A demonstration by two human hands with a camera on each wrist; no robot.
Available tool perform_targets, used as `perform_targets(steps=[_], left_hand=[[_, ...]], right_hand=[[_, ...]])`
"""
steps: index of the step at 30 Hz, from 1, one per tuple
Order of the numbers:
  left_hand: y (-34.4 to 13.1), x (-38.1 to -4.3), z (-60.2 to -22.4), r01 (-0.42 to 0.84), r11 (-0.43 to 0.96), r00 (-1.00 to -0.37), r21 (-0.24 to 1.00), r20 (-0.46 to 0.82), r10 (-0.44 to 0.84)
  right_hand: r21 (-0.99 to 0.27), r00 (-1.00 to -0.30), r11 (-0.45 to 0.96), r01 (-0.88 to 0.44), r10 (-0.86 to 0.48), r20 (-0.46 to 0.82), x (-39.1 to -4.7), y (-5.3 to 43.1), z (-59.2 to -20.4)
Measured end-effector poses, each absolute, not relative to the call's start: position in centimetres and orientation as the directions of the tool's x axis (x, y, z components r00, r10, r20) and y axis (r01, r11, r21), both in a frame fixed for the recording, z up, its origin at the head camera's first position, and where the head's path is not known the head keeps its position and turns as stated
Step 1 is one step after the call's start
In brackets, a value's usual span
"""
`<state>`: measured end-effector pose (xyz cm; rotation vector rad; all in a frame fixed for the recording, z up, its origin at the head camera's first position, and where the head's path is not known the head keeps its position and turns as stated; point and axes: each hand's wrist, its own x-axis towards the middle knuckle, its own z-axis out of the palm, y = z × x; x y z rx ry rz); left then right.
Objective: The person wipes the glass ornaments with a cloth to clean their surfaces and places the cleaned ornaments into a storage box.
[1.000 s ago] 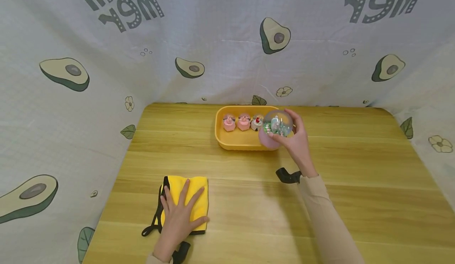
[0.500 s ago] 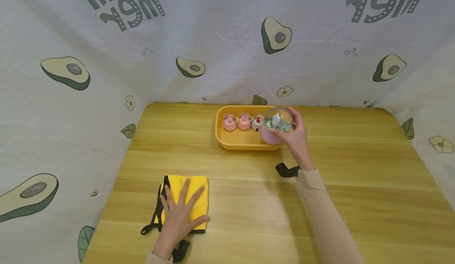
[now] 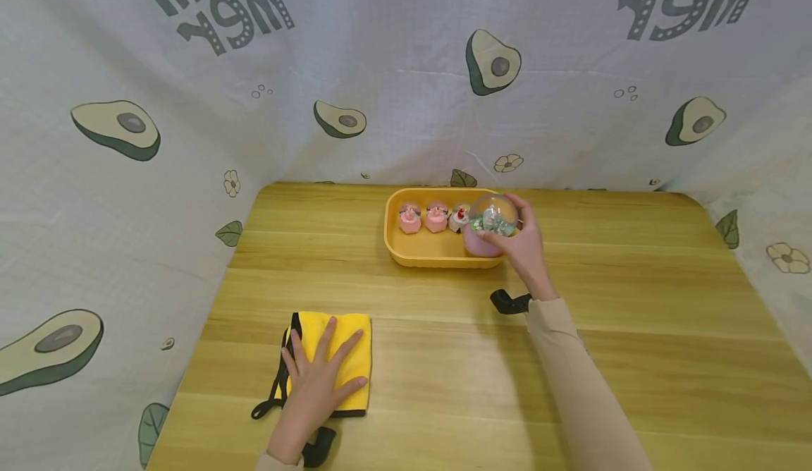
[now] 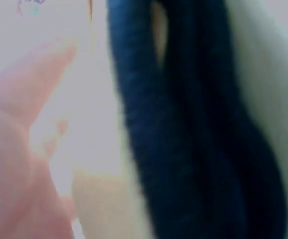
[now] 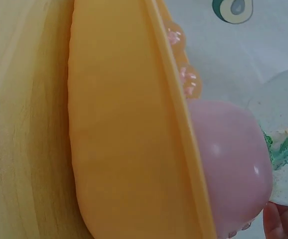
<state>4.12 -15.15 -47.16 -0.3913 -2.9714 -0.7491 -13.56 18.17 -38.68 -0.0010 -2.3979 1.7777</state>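
Note:
A snow globe [image 3: 481,242] with a pinkish-lilac base and clear dome is gripped by my right hand [image 3: 525,242], thumb in front and fingers around the far side. It is at the right end of a yellow tray [image 3: 421,261]; in the right wrist view its base [image 5: 231,164] is partly hidden behind the tray wall [image 5: 124,124]. Two small pink globes [image 3: 409,218] and one white one with a red top [image 3: 458,218] stand in the tray. My left hand [image 3: 312,386] rests with spread fingers on a folded yellow cloth [image 3: 358,351] with black edging.
The wooden table [image 3: 431,358] ends at a white avocado-print curtain [image 3: 406,104] behind and at the sides. A black strap loop [image 3: 266,407] lies left of the cloth. Black wrist-camera mounts [image 3: 507,302] stick out from both wrists.
The right hand has brought the snow globe slightly back and down into the tray's right end. The left hand has shifted slightly to the left on the cloth.

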Motion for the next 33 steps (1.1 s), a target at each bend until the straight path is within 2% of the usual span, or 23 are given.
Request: perform_targets(steps=[12,24,33], left_hand=[[-15.1,3.7,-44.9,0.196,0.847,-0.981,0.495,0.1,0.168],[-14.1,3.0,-44.1,0.338,0.769,-0.925,0.542,0.34,0.167],[-13.8,2.6,-43.9,0.405,0.724,-0.89,0.558,0.421,0.174]], right_hand=[[-0.946,-0.991,0.316,-0.076,0.077,0.105,-15.4,19.4,-42.3],[-0.94,-0.996,0.335,-0.06,0.048,0.08,-15.5,19.5,-43.0],[-0.913,-0.998,0.406,-0.029,0.046,0.052,-15.8,19.6,-43.2]])
